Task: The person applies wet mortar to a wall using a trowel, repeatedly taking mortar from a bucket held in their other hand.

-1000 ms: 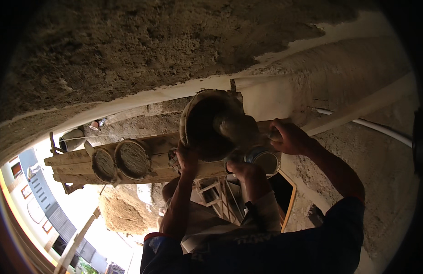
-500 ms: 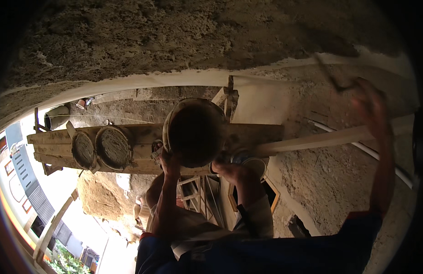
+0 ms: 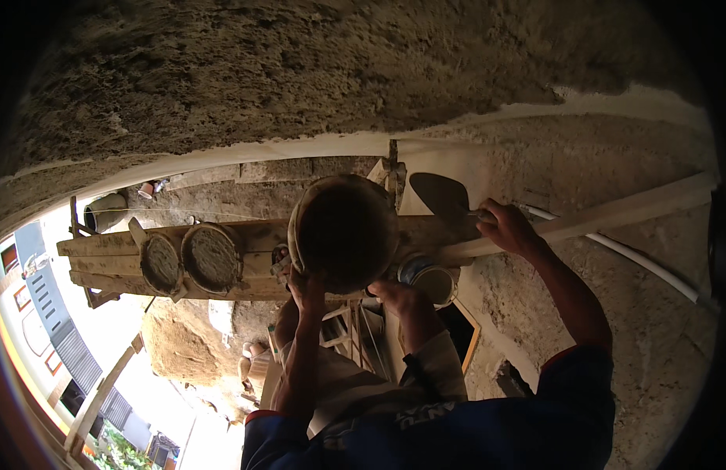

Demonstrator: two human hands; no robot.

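Observation:
My left hand (image 3: 307,291) grips the near rim of a dark round bucket (image 3: 298,239), tilted so that its mouth faces me. The inside is in deep shadow, so its contents cannot be made out. To the right, my right hand (image 3: 507,227) is closed round the handle of a trowel (image 3: 441,196). The broad blade points left toward the bucket, apart from it. Ahead of both hands runs a wall (image 3: 300,70) coated with rough, dark mortar, with a paler smooth strip along its lower edge.
Under me lies a scaffold of wooden planks (image 3: 104,245). Two round tubs of mortar, one (image 3: 211,257) beside the other (image 3: 161,262), stand on its left part. Another bucket (image 3: 435,283) sits near my right leg. A wooden beam (image 3: 582,219) and white pipe (image 3: 645,262) cross the right side.
My right hand has come down and left with the trowel, from high at the right to beside the bucket. The left hand still holds the bucket; the view has shifted slightly.

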